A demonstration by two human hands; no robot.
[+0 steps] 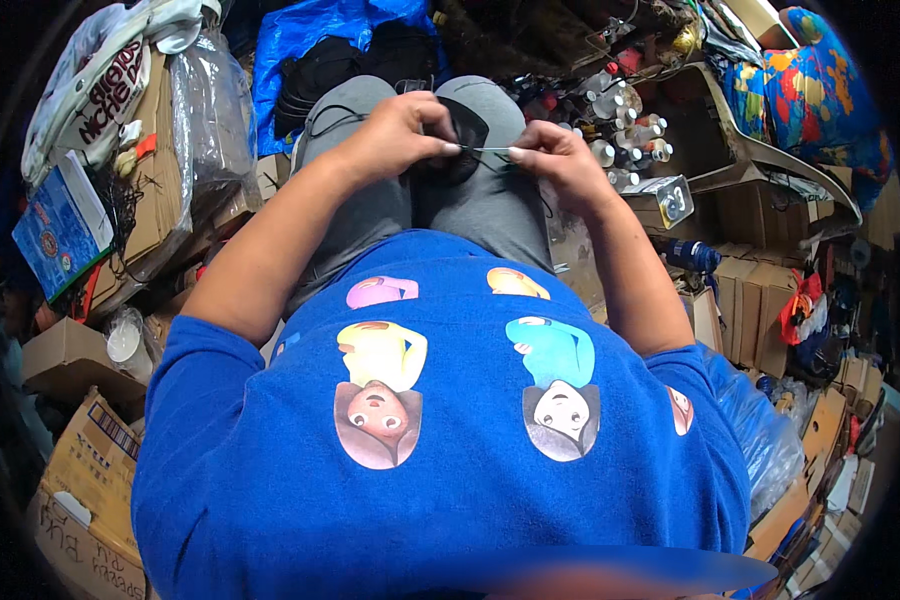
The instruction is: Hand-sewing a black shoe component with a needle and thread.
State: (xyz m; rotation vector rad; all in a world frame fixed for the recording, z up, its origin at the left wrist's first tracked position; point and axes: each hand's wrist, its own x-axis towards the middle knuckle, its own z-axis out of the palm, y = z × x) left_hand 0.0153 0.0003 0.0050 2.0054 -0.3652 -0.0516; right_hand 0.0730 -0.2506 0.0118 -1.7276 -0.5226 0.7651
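I sit with grey trousers (370, 200) and a blue printed shirt (450, 430). My left hand (400, 135) grips a small black piece (467, 135) resting on my knees, fingers pinched at its edge. My right hand (555, 155) pinches the other end of a thin thread or wire (487, 150) stretched between both hands. The black piece is partly hidden behind my left fingers.
Cardboard boxes (160, 180) and clear plastic bags stand at my left. A blue plastic bag (310, 40) lies ahead. Several small white bottles (620, 130) and a metal box (665, 200) sit at right, with more cartons (750, 300) and colourful fabric (810, 90).
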